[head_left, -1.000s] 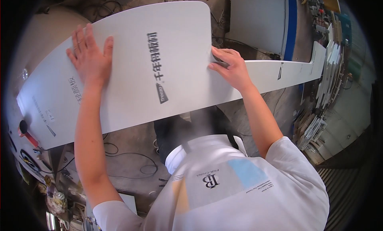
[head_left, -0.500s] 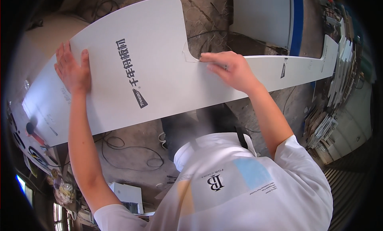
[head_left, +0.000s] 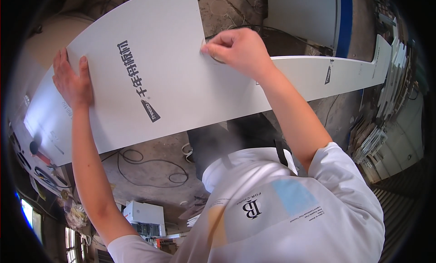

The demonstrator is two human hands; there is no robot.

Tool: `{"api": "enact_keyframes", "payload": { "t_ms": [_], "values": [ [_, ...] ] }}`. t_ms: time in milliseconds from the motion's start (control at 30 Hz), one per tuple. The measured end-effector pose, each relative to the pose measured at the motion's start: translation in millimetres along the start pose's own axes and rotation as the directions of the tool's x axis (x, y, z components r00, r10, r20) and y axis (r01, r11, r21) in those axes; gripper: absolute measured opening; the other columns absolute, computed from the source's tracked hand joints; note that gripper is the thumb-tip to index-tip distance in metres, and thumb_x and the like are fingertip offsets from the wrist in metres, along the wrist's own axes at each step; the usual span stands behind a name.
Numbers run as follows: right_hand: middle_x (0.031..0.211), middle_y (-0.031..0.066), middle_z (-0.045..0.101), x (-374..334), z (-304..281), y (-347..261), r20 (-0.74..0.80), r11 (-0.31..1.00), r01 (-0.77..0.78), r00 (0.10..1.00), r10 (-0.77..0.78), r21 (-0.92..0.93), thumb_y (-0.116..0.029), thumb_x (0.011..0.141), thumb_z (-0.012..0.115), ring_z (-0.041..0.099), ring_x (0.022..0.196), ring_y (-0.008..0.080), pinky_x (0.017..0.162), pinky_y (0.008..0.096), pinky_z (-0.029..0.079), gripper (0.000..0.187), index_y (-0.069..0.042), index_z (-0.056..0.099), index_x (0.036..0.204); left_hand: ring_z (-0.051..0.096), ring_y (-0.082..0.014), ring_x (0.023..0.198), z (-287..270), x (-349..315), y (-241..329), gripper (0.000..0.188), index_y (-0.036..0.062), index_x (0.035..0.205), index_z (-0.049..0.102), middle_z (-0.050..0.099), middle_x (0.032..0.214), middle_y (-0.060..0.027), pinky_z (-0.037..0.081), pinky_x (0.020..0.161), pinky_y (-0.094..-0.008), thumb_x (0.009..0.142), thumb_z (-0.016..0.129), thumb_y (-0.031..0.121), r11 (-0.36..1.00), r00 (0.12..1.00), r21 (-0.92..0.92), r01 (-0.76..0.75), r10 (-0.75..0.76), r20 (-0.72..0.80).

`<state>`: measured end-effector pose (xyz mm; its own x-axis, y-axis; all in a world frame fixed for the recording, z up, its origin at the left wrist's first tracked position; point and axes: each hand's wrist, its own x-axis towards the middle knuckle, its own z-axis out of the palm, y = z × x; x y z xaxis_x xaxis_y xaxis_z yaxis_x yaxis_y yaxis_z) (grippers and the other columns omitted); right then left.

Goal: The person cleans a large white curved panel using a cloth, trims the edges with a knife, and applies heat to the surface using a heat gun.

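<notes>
A large white board [head_left: 168,77] with dark printed marks lies across in front of me. Its broad part is at the left, and a narrower arm [head_left: 313,77] runs off to the right. My left hand [head_left: 72,79] rests flat near the board's curved left edge, fingers spread. At the inner corner where the broad part meets the arm, my right hand [head_left: 238,49] is closed in a pinch on the board's edge. A thin pale sliver shows by its fingertips; what they hold is too small to make out.
A grey panel with a blue stripe [head_left: 345,22] stands beyond the board. Stacked white strips [head_left: 370,145] lie at the right. A black cable [head_left: 150,163] loops over the floor, and a white box [head_left: 145,213] stands at the lower left.
My right hand has gone from extended fingers at the inner corner to a pinch slightly up and left. The raised flap seen there before is now covered by the hand. My left hand stays flat.
</notes>
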<state>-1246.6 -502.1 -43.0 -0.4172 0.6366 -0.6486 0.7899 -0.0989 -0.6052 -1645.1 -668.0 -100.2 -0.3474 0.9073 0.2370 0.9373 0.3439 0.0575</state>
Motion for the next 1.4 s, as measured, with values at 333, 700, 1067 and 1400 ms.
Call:
{"api": "enact_keyframes", "payload": {
  "t_ms": [333,700,1067,1400],
  "values": [
    [0.086,0.0026,0.078,-19.7,-34.0,35.3,0.193,0.988,0.034,0.981,-0.004,-0.149,-0.037,0.089,0.077,0.071,0.078,0.0188,0.073,0.0334,0.055,0.023,-0.018,0.084,0.098,0.034,-0.0298,0.154,1.6,-1.8,-2.1,0.07,0.015,0.157,0.043,0.041,0.163,-0.0126,0.022,0.124,-0.059,0.102,0.051,0.059,1.0,1.0,0.01,-0.01,0.01,-0.001],
    [0.077,0.0036,0.074,-10.2,-12.3,13.9,0.109,0.997,0.038,0.994,-0.03,-0.068,-0.029,0.088,0.082,0.065,0.069,0.0125,0.065,0.0298,0.051,0.023,-0.006,0.081,0.093,0.035,-0.0298,0.153,0.6,1.0,-0.4,0.069,0.0142,0.156,0.044,0.044,0.162,-0.0122,0.023,0.124,-0.057,0.102,0.053,0.057,1.0,1.0,0.001,-0.012,0.012,-0.008],
    [0.076,0.0029,0.071,-27.1,-59.0,75.5,-0.17,0.969,0.127,0.972,-0.164,-0.21,-0.033,0.095,0.074,0.066,0.071,0.0169,0.065,0.0321,0.052,0.024,-0.011,0.074,0.085,0.036,-0.0313,0.153,-3.4,-2.0,-0.9,0.068,0.014,0.155,0.045,0.044,0.162,-0.014,0.023,0.124,-0.0557,0.101,0.056,0.054,1.0,1.0,0.001,-0.004,0.004,-0.003],
    [0.08,0.0078,0.074,-19.2,28.3,31.8,-0.21,0.946,0.284,0.927,-0.312,-0.156,-0.039,0.077,0.087,0.071,0.072,0.0287,0.068,0.0414,0.056,0.029,-0.013,0.076,0.082,0.036,-0.0346,0.153,10.7,-7.2,-22.8,0.064,0.0059,0.156,0.045,0.044,0.162,-0.0166,0.023,0.126,-0.0487,0.104,0.055,0.042,0.996,0.996,-0.027,-0.08,0.079,-0.035]
  ]
}}
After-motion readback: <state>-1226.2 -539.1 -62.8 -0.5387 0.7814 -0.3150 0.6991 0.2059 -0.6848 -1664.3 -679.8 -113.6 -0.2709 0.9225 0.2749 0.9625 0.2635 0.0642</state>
